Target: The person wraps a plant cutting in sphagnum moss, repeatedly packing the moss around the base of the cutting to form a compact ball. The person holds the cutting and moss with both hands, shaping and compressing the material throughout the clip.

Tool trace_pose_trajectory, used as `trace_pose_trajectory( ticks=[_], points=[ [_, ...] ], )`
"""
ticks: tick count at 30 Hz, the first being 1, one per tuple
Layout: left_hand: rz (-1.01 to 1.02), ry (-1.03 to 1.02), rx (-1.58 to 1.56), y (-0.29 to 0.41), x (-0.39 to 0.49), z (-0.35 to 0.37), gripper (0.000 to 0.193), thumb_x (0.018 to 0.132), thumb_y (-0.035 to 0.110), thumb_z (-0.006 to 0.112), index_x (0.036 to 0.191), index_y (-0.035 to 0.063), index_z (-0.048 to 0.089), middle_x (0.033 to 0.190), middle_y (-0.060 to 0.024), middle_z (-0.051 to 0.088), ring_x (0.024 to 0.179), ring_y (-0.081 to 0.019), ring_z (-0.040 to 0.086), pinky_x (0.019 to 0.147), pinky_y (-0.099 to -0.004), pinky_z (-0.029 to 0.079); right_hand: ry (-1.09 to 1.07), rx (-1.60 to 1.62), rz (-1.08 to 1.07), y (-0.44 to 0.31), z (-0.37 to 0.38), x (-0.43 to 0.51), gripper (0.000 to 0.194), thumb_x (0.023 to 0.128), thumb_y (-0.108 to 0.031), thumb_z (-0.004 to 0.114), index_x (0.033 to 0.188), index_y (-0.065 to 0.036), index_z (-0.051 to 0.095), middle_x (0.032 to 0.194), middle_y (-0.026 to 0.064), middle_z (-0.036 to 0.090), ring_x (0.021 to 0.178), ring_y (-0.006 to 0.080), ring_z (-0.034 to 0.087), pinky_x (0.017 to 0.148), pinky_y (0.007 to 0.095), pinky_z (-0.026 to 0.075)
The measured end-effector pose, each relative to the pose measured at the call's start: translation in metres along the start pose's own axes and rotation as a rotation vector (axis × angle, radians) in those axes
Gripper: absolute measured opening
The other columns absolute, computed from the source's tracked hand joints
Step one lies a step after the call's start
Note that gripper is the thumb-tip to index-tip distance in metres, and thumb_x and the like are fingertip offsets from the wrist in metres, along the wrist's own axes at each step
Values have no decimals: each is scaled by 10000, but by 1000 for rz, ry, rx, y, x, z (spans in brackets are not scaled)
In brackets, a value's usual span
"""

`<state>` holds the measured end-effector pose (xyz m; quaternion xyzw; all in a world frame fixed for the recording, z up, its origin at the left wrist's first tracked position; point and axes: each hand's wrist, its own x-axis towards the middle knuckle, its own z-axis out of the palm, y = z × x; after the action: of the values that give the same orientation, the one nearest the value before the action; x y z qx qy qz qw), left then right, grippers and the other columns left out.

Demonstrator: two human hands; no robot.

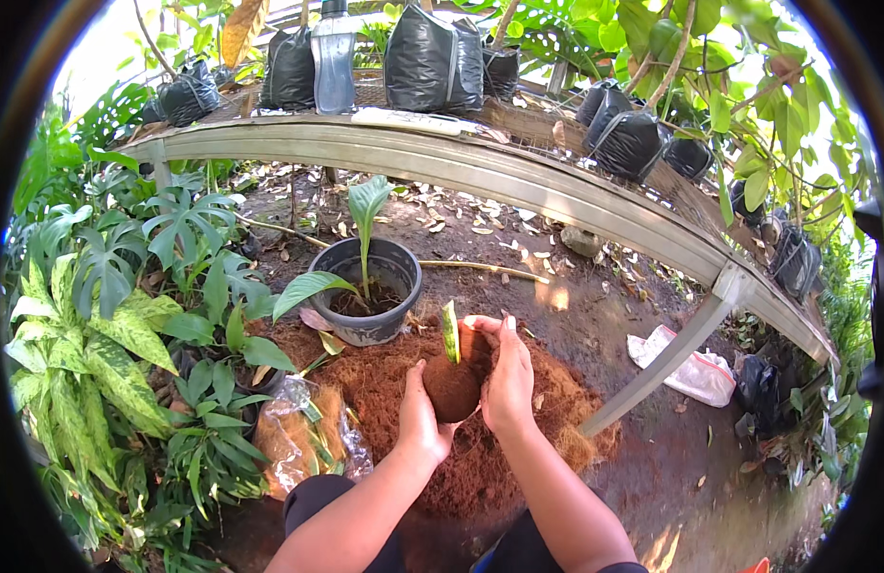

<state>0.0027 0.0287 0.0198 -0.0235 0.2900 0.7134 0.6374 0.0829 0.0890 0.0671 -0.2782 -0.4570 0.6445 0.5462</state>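
A round ball of brown coir-like medium sits between my two hands above the ground. A stiff green leaf cutting with yellow edges stands upright out of its top. My left hand cups the ball from the left and below, thumb along its side. On the right, my right hand curves around the ball with fingers bent over loose medium at its upper right. Beneath both hands spreads a heap of reddish-brown coir. The underside of the ball is partly hidden by my fingers.
Beyond the heap stands a black plastic pot with a leafy plant. A clear plastic bag of fibre lies at left. A metal bench rail arches across, its leg slanting down at right near a white sack.
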Motion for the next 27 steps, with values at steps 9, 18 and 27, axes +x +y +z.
trace_pose_trajectory(
  ticks=[9, 18, 27],
  points=[
    [44, 79, -6, 9, -6, 2, 415, 1011, 493, 452, 1176, 168, 649, 1172, -24, 691, 1084, -216, 661, 969, -412, 520, -165, -542, -297, 13, 6, -19, 305, 1084, -167, 463, 1183, 57, 644, 1075, 174, 688, 990, 260, 662, 905, 332, 491],
    [105, 53, 17, 17, -9, -1, 398, 1009, 481, 464, 1166, 168, 655, 1159, -8, 689, 1058, -207, 660, 943, -391, 527, -266, -800, -506, 14, 1, -17, 509, 991, -239, 616, 1393, 57, 512, 1393, 278, 541, 1345, 415, 491, 1158, 444, 360],
    [110, 2, 99, 16, -8, -2, 333, 1003, 468, 505, 1085, 187, 664, 1069, 4, 687, 1018, -185, 650, 922, -362, 530, -307, -788, -423, 12, 1, -28, 401, 967, -208, 624, 1294, 19, 573, 1204, 256, 616, 1106, 440, 602, 956, 450, 490]
  ],
)
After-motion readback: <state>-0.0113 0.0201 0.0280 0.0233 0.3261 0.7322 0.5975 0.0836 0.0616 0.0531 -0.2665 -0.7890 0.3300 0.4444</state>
